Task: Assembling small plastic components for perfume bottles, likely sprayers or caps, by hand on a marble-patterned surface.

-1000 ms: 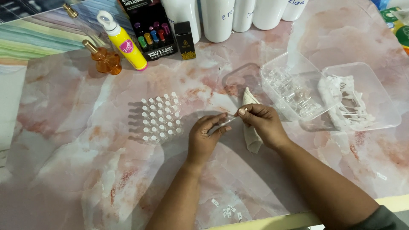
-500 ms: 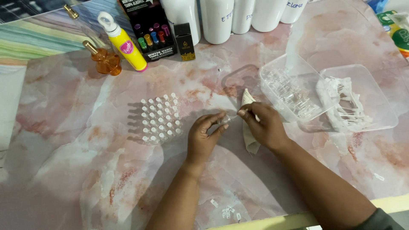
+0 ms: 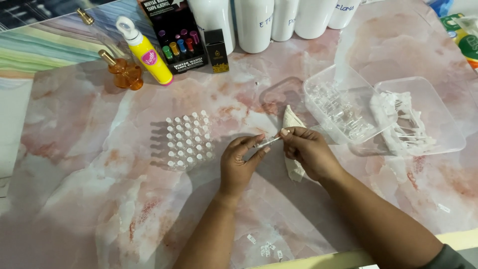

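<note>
A: How is the small clear vial (image 3: 269,142) held?

B: It is pinched level between the fingers of the left hand (image 3: 239,164) and the right hand (image 3: 308,153), above the worktop (image 3: 89,164), beside the vial block (image 3: 189,142).

A: What is advised?

B: A light, steady grip; the white cloth (image 3: 293,144) is kept tucked under the right palm.

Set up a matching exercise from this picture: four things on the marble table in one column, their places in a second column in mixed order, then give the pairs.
Things
1. small clear vial
2. yellow bottle
3. block of capped vials
4. white cloth

Places
A. standing on the table just beyond the left hand
B. under the right hand
C. held between the fingertips of both hands
D. far left of the table, beside an amber dropper bottle

Pairs: 1-C, 2-D, 3-A, 4-B
</note>
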